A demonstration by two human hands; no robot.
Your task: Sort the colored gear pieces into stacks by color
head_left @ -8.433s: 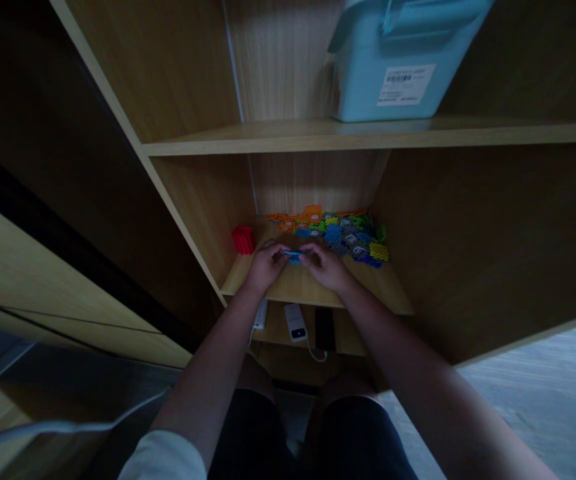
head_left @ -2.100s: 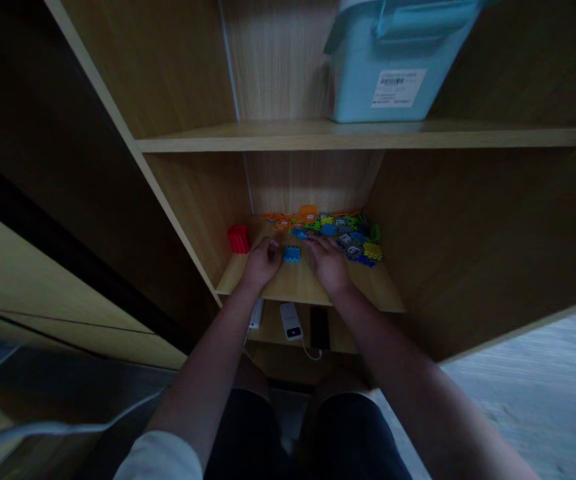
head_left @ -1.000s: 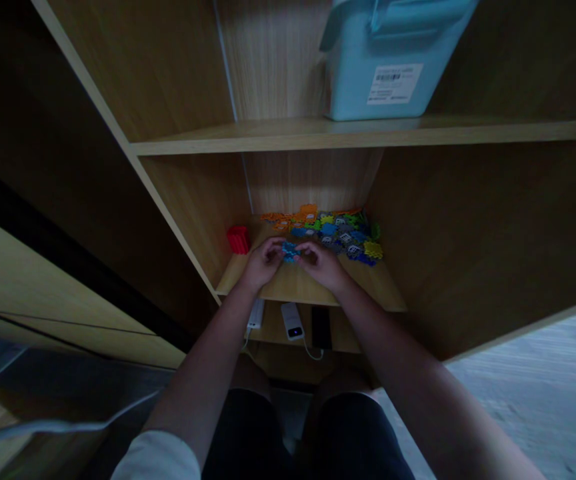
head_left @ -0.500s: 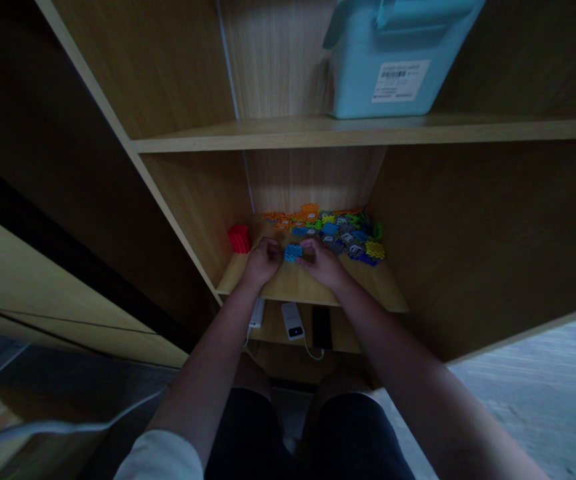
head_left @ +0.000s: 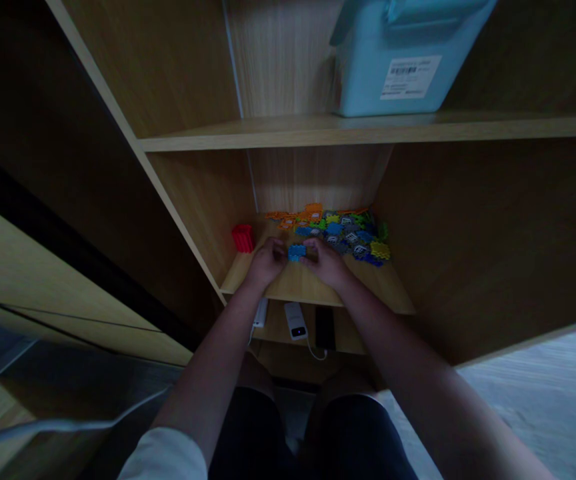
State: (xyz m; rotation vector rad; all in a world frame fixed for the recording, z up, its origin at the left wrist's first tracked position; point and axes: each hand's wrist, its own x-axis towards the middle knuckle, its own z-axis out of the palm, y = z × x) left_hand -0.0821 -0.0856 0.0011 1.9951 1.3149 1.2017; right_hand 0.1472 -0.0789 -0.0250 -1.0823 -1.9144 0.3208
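A small stack of blue toothed plastic tiles (head_left: 297, 252) sits on the middle shelf between my two hands. My right hand (head_left: 324, 261) has its thumb and forefinger at the stack's right edge, one near the upper corner and one near the lower. Just left of the stack is my left hand (head_left: 268, 261), fingers bent and a little apart, with a narrow gap to the tiles. Behind and to the right lies a heap of toothed tiles (head_left: 351, 238) in blue, grey, green and yellow. Orange tiles (head_left: 313, 212) lie along the back.
A red ridged stack (head_left: 243, 238) stands by the left wall of the compartment. Above, a light-blue lidded box (head_left: 393, 73) rests on the upper shelf (head_left: 288, 131). Below are a white power bank (head_left: 295, 321) with a cable and a black flat device (head_left: 325, 327).
The whole view has shifted slightly, so things appear a little farther right. My hands and the blue stack keep nearly the same positions relative to each other.
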